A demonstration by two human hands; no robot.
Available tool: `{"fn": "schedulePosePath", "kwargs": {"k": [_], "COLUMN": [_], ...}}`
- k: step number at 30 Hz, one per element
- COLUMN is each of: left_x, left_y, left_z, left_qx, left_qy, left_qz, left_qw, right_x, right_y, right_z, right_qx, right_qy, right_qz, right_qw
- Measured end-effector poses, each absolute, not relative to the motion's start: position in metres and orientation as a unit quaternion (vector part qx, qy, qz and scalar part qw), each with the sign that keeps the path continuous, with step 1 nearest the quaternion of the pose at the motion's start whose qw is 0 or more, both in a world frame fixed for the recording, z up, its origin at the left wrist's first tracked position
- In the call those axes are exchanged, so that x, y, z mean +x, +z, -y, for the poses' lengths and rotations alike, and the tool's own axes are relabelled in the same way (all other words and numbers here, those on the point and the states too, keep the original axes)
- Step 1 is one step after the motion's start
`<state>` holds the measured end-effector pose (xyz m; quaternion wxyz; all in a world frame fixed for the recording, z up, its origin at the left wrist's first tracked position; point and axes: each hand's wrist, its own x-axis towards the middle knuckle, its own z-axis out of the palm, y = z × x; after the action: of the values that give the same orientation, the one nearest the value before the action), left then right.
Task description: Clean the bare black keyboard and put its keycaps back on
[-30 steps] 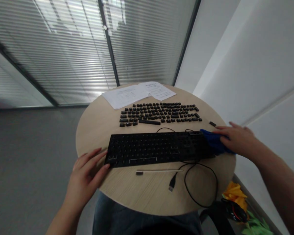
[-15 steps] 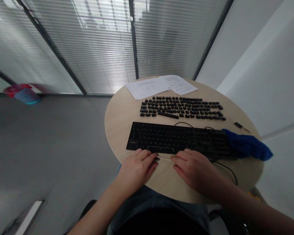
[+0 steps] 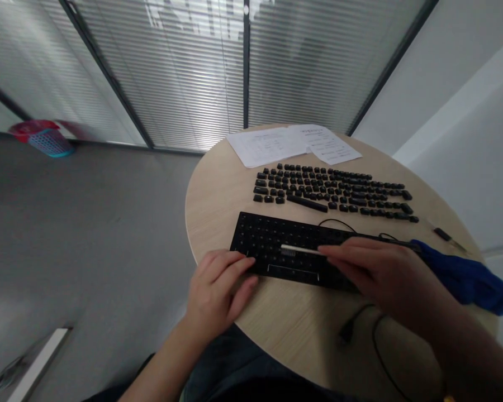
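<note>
A black keyboard base (image 3: 293,273) with its keycaps off lies across the near part of the table. My right hand (image 3: 373,268) grips a white toothbrush (image 3: 304,249) by the handle; its grey bristles point down at the keyboard's key area. Whether they touch it I cannot tell. On the keyboard's near left corner rests my left hand (image 3: 220,285), fingers stretched out and thumb apart, holding nothing that I can see. Loose black keycaps (image 3: 308,204) lie in rows beyond the keyboard. A blue cloth (image 3: 465,276) covers its right end.
Printed papers (image 3: 272,146) lie at the far side of the round wooden table (image 3: 218,190). A small black-handled tool (image 3: 444,234) sits at the right. Cable with a plug (image 3: 347,330) lies in front of the keyboard. A basket (image 3: 48,139) stands on the floor by the glass wall.
Both hands were together at the keyboard's front edge, with the toothbrush between them. My right hand has carried it over the keys; my left has let go and moved to the left corner.
</note>
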<state>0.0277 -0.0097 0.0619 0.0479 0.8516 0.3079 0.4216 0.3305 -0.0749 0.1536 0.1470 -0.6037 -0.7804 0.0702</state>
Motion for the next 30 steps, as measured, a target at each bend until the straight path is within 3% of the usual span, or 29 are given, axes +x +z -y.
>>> {"fn": "schedulePosePath", "kwargs": {"k": [3, 8, 19, 30], "left_x": [0.013, 0.003, -0.005, -0.003], "left_y": [0.053, 0.04, 0.026, 0.027], "left_z": [-0.006, -0.014, -0.02, -0.025], "left_qx": [0.832, 0.821, 0.828, 0.829], "left_qy": [0.436, 0.465, 0.494, 0.5], "left_qz": [-0.341, -0.309, -0.24, -0.23], "left_qw": [0.041, 0.117, 0.111, 0.098], "right_x": [0.335, 0.333, 0.319, 0.286], "right_y": [0.156, 0.14, 0.158, 0.166], "right_z": [0.05, 0.036, 0.051, 0.05], "right_qx": [-0.612, -0.597, -0.601, -0.634], "right_qy": [0.027, 0.015, 0.009, -0.078], "right_qz": [0.778, 0.789, 0.792, 0.769], "right_qw": [0.142, 0.146, 0.107, -0.009]}}
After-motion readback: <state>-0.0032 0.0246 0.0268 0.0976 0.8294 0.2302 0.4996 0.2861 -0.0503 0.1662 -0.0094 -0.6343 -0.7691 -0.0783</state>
